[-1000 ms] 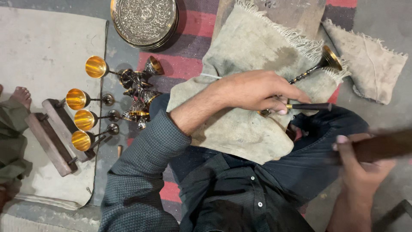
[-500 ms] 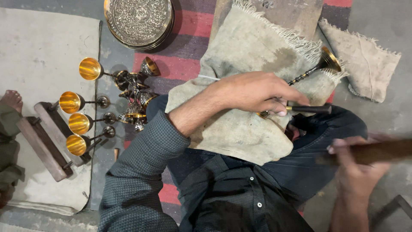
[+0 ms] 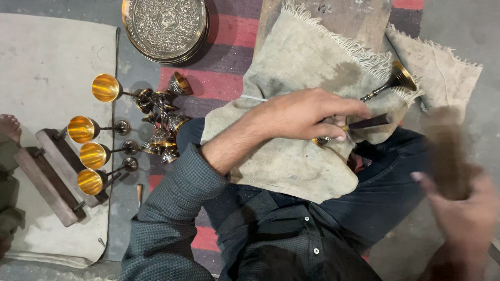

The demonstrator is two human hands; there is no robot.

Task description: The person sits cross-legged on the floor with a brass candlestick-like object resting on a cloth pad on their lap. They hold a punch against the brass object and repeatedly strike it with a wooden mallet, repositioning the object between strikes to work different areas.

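- Two hands in view, both the person's own, over a lap covered by a frayed beige cloth (image 3: 291, 156).
- Left hand (image 3: 307, 114): fingers curled closed, pinching a dark slender punch tool (image 3: 367, 123) and pressing down on a brass goblet (image 3: 388, 86) that lies on its side on the cloth; the goblet's stem and round foot stick out past the fingers toward upper right, its bowl mostly hidden under the hand.
- Right hand (image 3: 463, 218): heavily blurred at lower right, fingers wrapped around a dark brown wooden handle (image 3: 448, 156); closed grip, the head of the tool cannot be made out.
- Four goblets with gold-lined bowls lie on their sides in a column at left (image 3: 86, 129), bowls facing left, stems pointing right.
- A cluster of further goblets (image 3: 164, 122) sits just right of that column, tangled together; exact count unclear.
- One round embossed metal tray (image 3: 165, 26) at top, on a red-striped rug (image 3: 219, 86).
- One dark wooden block frame (image 3: 49, 174) on a pale mat (image 3: 47, 57) at far left.
- Second frayed cloth (image 3: 442, 67) at upper right.
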